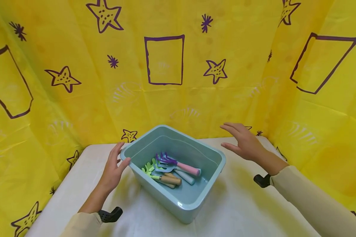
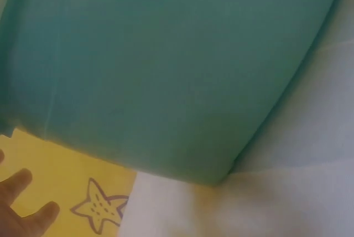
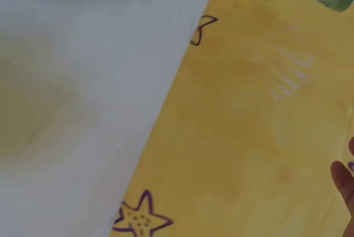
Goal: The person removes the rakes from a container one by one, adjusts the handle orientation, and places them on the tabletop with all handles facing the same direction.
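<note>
Bin (image 1: 178, 143), teal, sits at the centre of my head view on a white counter (image 1: 240, 200), nearest corner toward the bottom of the frame. Inside I log at least 3 rakes (image 1: 187, 168), heaped: purple rake with pink handle (image 1: 172, 161) uppermost, green rake with wooden handle (image 1: 169, 179) at lower left, blue rake (image 1: 163, 169) between. Left hand (image 1: 112, 171), left of centre: fingers and thumb apart, at the rim's left corner; contact, I cannot tell. Right hand (image 1: 245, 143), right of centre: fingers extended, thumb apart, beside the bin. Yellow sheeting (image 1: 136, 108), purple stars, fills the upper frame.
</note>
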A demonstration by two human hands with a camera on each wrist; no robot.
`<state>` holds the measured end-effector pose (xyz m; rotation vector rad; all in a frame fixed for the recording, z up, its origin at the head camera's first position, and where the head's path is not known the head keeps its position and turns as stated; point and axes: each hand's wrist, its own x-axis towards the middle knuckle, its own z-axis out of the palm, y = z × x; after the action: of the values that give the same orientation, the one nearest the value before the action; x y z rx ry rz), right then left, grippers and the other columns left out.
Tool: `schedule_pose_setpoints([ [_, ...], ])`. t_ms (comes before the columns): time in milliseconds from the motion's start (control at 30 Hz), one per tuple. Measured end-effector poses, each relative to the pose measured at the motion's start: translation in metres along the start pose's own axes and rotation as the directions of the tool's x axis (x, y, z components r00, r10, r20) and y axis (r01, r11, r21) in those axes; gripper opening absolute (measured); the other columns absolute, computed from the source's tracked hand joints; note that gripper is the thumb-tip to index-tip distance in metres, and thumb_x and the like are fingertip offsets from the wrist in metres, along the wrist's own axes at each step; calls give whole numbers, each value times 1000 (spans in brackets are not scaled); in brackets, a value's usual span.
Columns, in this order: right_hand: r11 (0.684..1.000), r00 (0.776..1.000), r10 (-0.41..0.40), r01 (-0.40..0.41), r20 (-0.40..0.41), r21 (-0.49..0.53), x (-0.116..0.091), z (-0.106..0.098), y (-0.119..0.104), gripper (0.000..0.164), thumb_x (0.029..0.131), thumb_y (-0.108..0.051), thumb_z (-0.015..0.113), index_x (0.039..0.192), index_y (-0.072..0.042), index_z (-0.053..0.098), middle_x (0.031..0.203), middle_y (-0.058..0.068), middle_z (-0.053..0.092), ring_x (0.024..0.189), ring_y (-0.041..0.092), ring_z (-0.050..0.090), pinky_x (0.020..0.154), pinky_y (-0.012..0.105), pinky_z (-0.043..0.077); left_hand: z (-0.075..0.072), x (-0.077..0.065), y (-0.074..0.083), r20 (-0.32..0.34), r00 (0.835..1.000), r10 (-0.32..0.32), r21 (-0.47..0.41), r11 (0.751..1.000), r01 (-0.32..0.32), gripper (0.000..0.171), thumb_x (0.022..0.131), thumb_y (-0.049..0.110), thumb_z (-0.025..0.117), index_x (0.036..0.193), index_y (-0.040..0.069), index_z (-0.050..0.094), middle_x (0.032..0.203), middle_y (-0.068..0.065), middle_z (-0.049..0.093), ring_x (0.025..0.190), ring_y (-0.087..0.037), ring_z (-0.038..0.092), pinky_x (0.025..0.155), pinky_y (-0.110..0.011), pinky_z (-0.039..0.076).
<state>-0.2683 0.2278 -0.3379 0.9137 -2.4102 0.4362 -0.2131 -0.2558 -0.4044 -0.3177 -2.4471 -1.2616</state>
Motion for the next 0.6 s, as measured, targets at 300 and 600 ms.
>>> schedule_pose_setpoints([
  [300, 980, 992, 74, -92, 104, 177, 39, 2, -25, 65, 87, -34, 74, 143, -13, 47, 145, 12, 43, 129, 35, 40, 100, 58, 39, 7, 13, 4, 35, 989, -147, -207, 967, 151, 66, 101, 26, 49, 156, 17, 13, 159, -16, 15, 140, -45, 20, 107, -68, 18],
  [600, 853, 953, 148, -258, 264, 454, 82, 5, -51, 63, 90, -30, 71, 144, -10, 45, 142, 13, 48, 119, 33, 53, 93, 50, 49, 17, 15, 10, 32, 982, -186, -373, 909, 185, 67, 99, 23, 55, 155, 18, 17, 151, -19, 31, 135, -37, 34, 110, -57, 25],
])
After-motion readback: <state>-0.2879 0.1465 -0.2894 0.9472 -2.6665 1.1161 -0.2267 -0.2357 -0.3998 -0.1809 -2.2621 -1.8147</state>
